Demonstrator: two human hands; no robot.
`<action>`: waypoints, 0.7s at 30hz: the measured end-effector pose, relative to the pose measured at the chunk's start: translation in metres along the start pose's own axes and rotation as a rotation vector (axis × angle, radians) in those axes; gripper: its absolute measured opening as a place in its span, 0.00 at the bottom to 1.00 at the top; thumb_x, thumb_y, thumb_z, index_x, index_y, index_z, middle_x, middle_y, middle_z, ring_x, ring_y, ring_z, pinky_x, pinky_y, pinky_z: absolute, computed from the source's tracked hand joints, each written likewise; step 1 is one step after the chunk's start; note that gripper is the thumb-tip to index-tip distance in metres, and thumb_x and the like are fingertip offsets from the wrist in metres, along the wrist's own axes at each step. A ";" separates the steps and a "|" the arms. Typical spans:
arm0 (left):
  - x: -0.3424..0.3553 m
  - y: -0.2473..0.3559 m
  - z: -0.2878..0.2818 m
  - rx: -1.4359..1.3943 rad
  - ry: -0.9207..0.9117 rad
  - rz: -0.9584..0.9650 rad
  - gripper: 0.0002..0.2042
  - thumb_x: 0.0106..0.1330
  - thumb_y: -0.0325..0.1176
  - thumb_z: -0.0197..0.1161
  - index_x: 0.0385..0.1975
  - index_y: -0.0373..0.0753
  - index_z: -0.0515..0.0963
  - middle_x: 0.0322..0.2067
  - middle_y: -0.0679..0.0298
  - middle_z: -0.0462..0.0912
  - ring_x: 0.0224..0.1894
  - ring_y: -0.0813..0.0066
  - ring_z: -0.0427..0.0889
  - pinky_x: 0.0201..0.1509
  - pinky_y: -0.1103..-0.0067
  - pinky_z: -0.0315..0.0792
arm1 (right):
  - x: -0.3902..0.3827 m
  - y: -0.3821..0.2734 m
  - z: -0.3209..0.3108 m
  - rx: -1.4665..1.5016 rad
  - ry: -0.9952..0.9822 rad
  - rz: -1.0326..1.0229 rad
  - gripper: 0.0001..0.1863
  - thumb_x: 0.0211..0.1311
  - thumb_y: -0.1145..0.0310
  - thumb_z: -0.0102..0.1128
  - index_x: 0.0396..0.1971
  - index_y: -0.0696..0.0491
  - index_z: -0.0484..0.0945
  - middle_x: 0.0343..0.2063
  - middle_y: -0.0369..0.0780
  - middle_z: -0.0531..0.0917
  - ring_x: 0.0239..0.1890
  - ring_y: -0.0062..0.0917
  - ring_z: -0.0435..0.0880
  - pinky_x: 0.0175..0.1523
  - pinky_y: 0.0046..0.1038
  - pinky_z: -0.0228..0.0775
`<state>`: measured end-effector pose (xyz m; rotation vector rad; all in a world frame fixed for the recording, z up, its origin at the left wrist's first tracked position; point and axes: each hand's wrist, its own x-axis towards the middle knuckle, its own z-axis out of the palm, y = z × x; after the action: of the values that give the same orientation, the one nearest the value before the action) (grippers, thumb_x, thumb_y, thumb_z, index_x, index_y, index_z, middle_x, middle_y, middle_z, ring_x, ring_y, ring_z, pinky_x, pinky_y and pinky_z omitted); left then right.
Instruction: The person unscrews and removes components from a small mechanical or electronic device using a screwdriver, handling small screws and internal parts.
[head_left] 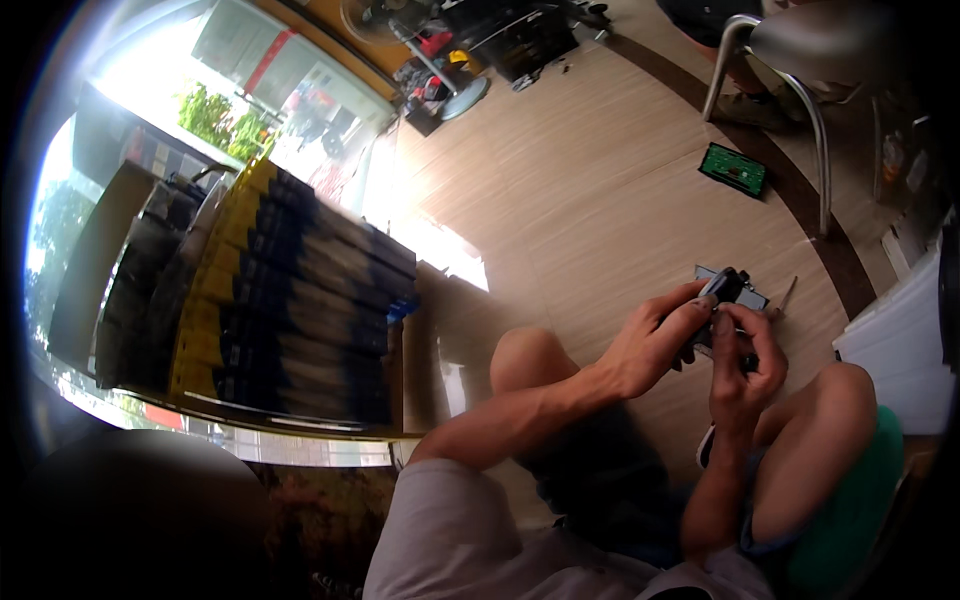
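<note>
My left hand (662, 338) grips a small black part (724, 284) just above my bent knees, its thumb on top. My right hand (742, 362) is closed on the lower part of the same piece, thumb and forefinger pinched at it; some of the fingers and whatever lies under them are hidden. Behind the held piece, a grey flat piece (757, 301) shows on or near the floor, beside what looks like a thin screwdriver (788, 296). Farther off, a green circuit board (732, 170) in a black frame lies on the tiled floor.
A rack of yellow-and-blue boxes (280, 290) stands at left. A pedestal fan (462, 95) and black equipment (500, 35) are at the back. Another person's leg (740, 70) is beside a steel chair (822, 170) at upper right. A white item (890, 360) stands right.
</note>
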<state>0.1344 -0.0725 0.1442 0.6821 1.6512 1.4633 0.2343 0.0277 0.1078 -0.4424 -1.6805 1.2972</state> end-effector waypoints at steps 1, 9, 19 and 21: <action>0.001 -0.001 0.001 0.001 0.012 0.001 0.28 0.75 0.47 0.46 0.66 0.34 0.66 0.32 0.64 0.78 0.32 0.81 0.75 0.34 0.82 0.72 | -0.001 0.003 0.001 -0.002 -0.001 0.023 0.05 0.65 0.73 0.65 0.36 0.58 0.82 0.27 0.34 0.82 0.22 0.12 0.72 0.26 0.16 0.59; -0.004 -0.002 -0.001 0.003 0.043 -0.005 0.28 0.74 0.49 0.47 0.65 0.34 0.68 0.31 0.63 0.78 0.30 0.80 0.75 0.32 0.81 0.71 | -0.002 -0.002 0.011 0.013 0.096 0.142 0.12 0.66 0.63 0.67 0.34 0.58 0.82 0.23 0.32 0.80 0.23 0.13 0.73 0.28 0.17 0.61; 0.001 -0.004 0.003 0.006 0.078 -0.006 0.28 0.73 0.50 0.46 0.62 0.35 0.71 0.26 0.64 0.76 0.28 0.78 0.75 0.29 0.78 0.71 | -0.001 0.009 -0.001 -0.007 -0.057 0.193 0.14 0.67 0.62 0.67 0.30 0.59 0.80 0.21 0.32 0.79 0.23 0.12 0.71 0.28 0.18 0.60; -0.001 -0.004 0.001 0.003 0.080 -0.014 0.27 0.73 0.50 0.46 0.62 0.34 0.71 0.26 0.64 0.76 0.28 0.79 0.75 0.29 0.78 0.71 | -0.003 0.008 0.001 0.011 -0.053 0.200 0.13 0.67 0.63 0.67 0.31 0.59 0.80 0.21 0.32 0.79 0.22 0.12 0.70 0.27 0.18 0.60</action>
<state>0.1366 -0.0734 0.1401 0.6193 1.7156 1.4955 0.2326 0.0280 0.0996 -0.5859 -1.7058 1.4734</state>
